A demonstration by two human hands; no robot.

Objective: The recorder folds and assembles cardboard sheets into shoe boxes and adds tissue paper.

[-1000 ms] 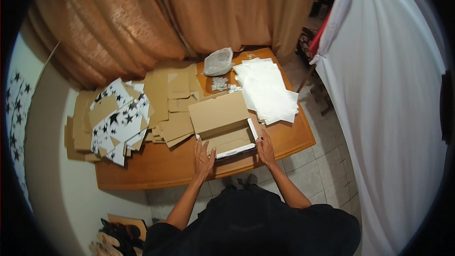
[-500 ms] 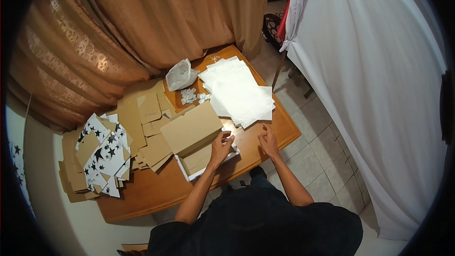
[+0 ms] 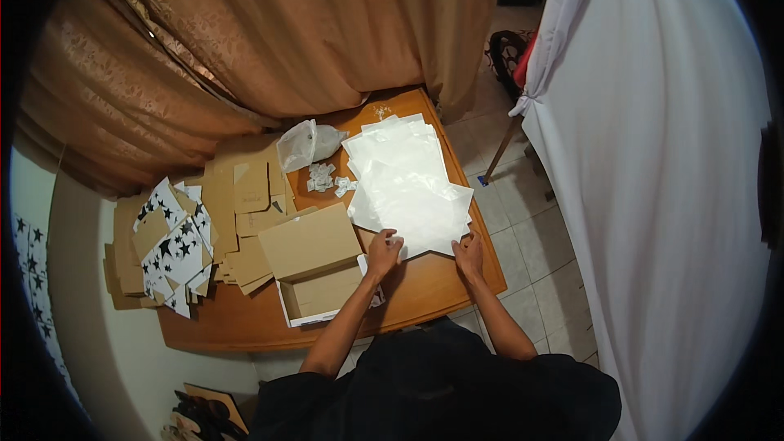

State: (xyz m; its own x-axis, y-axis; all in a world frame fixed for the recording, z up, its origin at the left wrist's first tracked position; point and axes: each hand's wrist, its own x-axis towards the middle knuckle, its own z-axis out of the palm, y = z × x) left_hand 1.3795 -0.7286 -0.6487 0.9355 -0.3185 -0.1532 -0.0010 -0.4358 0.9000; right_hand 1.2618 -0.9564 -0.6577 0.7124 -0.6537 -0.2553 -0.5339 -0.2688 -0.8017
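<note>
My left hand (image 3: 382, 251) rests on the near edge of a stack of white translucent sheets (image 3: 404, 184) lying on the wooden table (image 3: 425, 294). At the stack's near right corner my right hand (image 3: 469, 255) touches the sheets with its fingers curled on the edge. Just left of my left hand stands an open cardboard box (image 3: 320, 294) with a white rim, its brown lid flap (image 3: 310, 241) standing up behind it. Whether either hand pinches a sheet is too small to tell.
Flat brown cardboard blanks (image 3: 245, 196) and star-printed black-and-white pieces (image 3: 171, 249) cover the table's left side. A clear plastic bag (image 3: 306, 143) and small white packets (image 3: 325, 180) lie at the back. Brown curtains (image 3: 269, 41) hang behind, and a white cloth backdrop (image 3: 653, 196) stands at the right.
Both hands left the open box and moved right onto the near edge of the white sheets. My head turned, shifting the table leftward and lower in view.
</note>
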